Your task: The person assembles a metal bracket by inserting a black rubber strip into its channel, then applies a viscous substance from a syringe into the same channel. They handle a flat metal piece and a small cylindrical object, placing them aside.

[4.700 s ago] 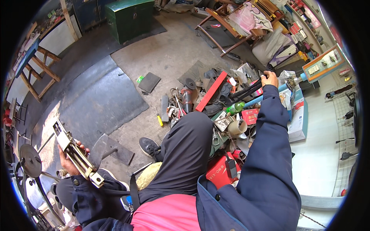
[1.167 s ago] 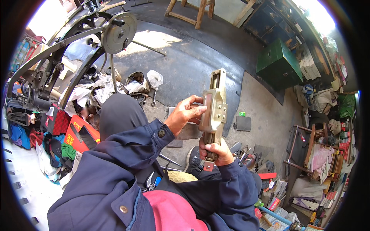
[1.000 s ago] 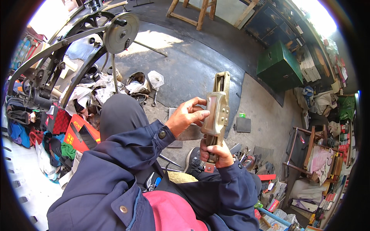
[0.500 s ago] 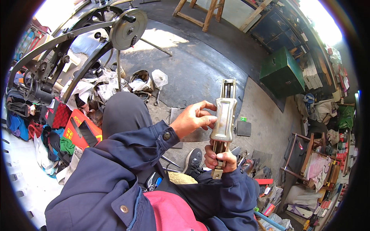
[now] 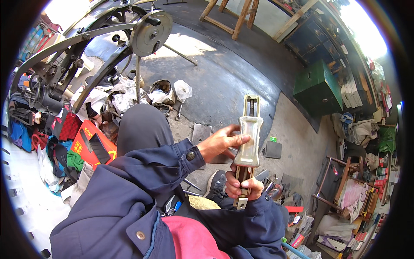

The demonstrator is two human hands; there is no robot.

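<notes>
In front of me, a long metal device [image 5: 251, 140] stands nearly upright: a silvery, waisted block on a narrow brass-coloured frame with a dark rod between its rails. Its exact kind is unclear to me. My right hand [image 5: 244, 186] is closed round the frame's lower part, just below the block. On the left side of the block, my left hand [image 5: 223, 143] pinches its edge. The thumb lies across its face, while the other fingers are partly hidden behind it.
A black iron machine with a round wheel [image 5: 151, 33] stands at the far left. Bags and cloth lie below it, with an orange-red bag [image 5: 92, 142] near my knee. A green box [image 5: 318, 88] is at the right. Tools lie beyond my right hand.
My left thumb has come onto the block's face, and that hand has shifted slightly right and down. The device sits a little lower; my right hand keeps its hold.
</notes>
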